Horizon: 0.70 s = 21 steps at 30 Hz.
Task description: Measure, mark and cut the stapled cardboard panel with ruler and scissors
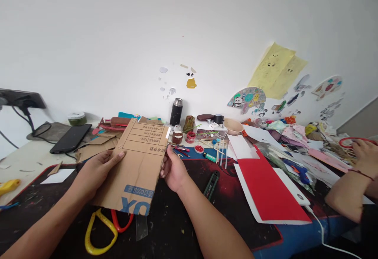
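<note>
I hold a flat piece of brown cardboard (138, 168) with printed tables and blue lettering above the dark desk mat (177, 219). My left hand (99, 168) grips its left edge, thumb on top. My right hand (173, 170) pinches its right edge. Beneath the cardboard's lower edge lie scissors with yellow and red handles (102, 229).
A black phone (71, 138) and cardboard scraps lie at the left. A black flask (176, 112), paint pots, sticks and a lighter (209, 157) crowd the back. Red paper (267, 190) lies to the right. Another person's arm (348, 194) rests at the far right.
</note>
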Motion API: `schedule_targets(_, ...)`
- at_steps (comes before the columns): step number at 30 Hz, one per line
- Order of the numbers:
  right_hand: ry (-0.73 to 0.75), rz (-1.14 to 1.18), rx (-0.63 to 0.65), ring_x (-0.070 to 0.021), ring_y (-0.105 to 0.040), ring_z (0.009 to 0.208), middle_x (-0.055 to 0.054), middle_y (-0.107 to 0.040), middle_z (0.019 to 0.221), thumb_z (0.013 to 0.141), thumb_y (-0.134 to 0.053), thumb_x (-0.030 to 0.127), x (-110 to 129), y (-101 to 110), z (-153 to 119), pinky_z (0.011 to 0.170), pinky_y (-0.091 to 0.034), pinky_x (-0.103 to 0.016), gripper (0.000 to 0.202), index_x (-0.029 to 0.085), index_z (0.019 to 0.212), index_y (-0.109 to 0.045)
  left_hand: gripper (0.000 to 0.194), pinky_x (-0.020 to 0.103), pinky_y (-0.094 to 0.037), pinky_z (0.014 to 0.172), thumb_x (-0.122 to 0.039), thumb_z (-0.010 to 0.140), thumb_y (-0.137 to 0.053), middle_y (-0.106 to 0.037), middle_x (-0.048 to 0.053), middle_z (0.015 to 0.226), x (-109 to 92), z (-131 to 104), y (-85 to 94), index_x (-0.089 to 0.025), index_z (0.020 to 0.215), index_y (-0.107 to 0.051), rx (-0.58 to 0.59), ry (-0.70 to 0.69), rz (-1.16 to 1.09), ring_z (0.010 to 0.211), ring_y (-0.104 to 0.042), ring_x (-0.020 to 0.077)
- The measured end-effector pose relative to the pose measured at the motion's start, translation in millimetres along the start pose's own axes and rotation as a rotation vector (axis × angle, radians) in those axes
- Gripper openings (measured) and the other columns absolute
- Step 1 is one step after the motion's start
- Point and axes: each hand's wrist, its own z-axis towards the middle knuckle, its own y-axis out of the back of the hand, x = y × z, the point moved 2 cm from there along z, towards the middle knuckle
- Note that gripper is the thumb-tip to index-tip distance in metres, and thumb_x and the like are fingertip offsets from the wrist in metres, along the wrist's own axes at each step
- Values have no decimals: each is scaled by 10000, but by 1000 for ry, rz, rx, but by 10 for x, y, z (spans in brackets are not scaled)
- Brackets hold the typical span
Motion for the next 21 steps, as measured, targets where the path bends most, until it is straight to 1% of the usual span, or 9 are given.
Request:
schedule_targets(3,-22,43,-5,-89,-458,456,64,-596,600,891,-874,699,5,-7,4,396,-299,-186,520,206,893,-711,1025,422,-664,619,-1039,526,-744,-875,87,897,-19,-21,-9,-210,1129,-750,21,17,-39,736,-819,353)
schedule_targets(6,-17,39,-26,-90,-463,446,67,-588,588,884,-897,669,0,-14,2,390,-303,-191,505,206,860,-697,1023,394,-656,621,-1029,486,-780,-867,77,863,-30,-19,-14,-207,1096,-755,12,15,-60,743,-813,336)
schedule_targets(10,-8,15,-15,-94,-488,444,68,-594,591,862,-928,646,-27,-31,-7,375,-311,-196,507,209,834,-674,1038,400,-655,606,-1032,474,-782,-869,82,875,-26,-14,-22,-205,1101,-748,16,23,-70,734,-811,338)
schedule_targets(13,-1,4,-1,-93,-501,453,74,-596,598,826,-962,641,-48,-30,-12,379,-328,-191,520,210,835,-671,1022,418,-662,612,-1020,513,-778,-872,82,885,-11,-9,-14,-207,1131,-742,19,20,-61,727,-813,346)
schedule_targets(17,-3,-2,11,-90,-496,457,73,-584,589,768,-994,662,-67,-24,-11,378,-325,-185,570,208,816,-653,939,436,-672,652,-981,609,-759,-876,87,893,42,31,13,-207,1139,-746,8,3,-24,782,-832,376)
schedule_targets(21,-2,-39,-7,-86,-473,441,76,-564,587,776,-981,676,-66,-43,-25,368,-297,-187,576,210,823,-645,835,441,-675,697,-955,705,-695,-881,100,911,109,102,39,-211,1079,-761,-26,-42,47,859,-844,401)
